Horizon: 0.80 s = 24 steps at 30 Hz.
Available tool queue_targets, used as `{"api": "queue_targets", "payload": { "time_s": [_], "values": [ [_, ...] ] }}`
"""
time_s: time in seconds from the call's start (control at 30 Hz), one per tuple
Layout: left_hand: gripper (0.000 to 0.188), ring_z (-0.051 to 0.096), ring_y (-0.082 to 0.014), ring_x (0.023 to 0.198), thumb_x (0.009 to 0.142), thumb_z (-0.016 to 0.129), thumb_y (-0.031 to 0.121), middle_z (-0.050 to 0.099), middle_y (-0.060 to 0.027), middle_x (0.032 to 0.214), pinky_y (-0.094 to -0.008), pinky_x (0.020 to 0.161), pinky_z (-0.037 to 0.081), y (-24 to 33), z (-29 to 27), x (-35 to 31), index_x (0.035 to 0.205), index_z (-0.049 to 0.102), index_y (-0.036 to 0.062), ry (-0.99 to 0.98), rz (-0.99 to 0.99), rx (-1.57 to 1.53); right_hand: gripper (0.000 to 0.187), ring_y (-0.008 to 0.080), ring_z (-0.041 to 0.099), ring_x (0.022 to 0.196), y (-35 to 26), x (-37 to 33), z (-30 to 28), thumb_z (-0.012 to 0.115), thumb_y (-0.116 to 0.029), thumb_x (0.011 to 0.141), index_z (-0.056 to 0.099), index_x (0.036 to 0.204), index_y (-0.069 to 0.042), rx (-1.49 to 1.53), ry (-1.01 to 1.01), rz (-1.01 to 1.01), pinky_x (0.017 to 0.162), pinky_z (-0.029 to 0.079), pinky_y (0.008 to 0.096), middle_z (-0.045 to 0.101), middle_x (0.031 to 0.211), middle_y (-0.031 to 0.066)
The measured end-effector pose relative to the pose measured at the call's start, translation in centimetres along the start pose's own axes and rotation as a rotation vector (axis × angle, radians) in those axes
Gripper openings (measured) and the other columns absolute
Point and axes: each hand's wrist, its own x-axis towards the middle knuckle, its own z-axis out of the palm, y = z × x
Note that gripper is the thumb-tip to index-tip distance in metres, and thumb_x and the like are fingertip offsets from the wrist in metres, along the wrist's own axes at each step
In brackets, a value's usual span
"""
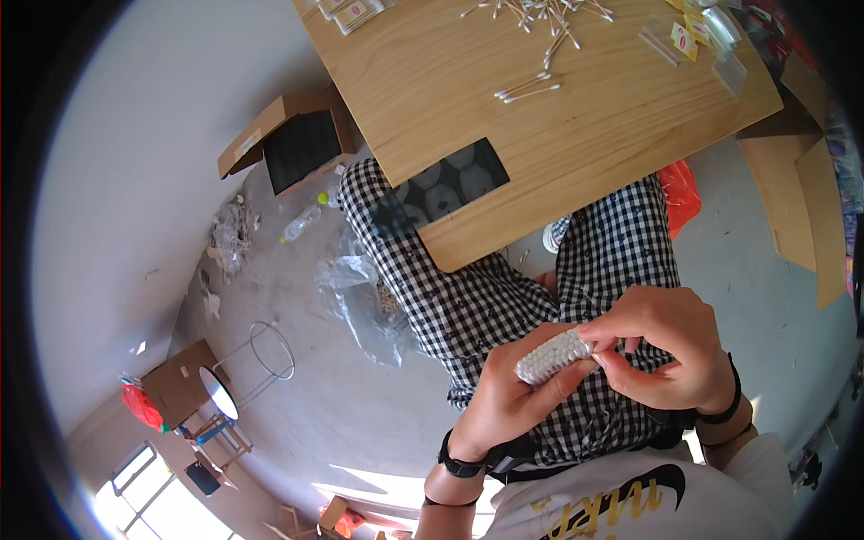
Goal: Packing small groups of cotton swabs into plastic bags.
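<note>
Over my lap, my left hand [513, 387] is closed around a short, plump pack of cotton swabs [553, 356]. The white tips are crowded together under what looks like shiny clear film. My right hand [670, 346] pinches the right end of the pack between thumb and fingers; the exact bit it grips is hidden by the fingertips. On the wooden table [432, 99] ahead, a few loose cotton swabs [531, 87] lie apart from a scattered heap of more swabs [549, 11] by the far edge.
Small printed cards [353, 13] lie at the table's far left, with clear plastic pieces [729, 72] at its far right. Open cardboard boxes [306, 135] [796, 207] flank the table. A clear plastic bag [364, 301], a bottle [301, 223] and a round-seated stool [219, 392] are on the left.
</note>
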Motion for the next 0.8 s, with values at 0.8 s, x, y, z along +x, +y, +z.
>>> {"api": "queue_targets", "payload": {
  "time_s": [0.8],
  "values": [
    [0.031, 0.069, -0.0152, 0.082, 0.100, 0.053, 0.027, 0.067, -0.0105, 0.092, -0.0258, 0.067, 0.057, 0.3, 0.3, 0.5, 0.114, 0.053, -0.0005, -0.154, -0.255, -0.457, 0.019, 0.0088, 0.056, 0.070, 1.7, 0.8, -2.8, 0.072, -0.014, 0.074, 0.059, 0.084, -0.004, 0.427, -0.490, 0.361, 0.053, 0.045, 0.0205, 0.057, 0.080, 0.0014]
  ]
}}
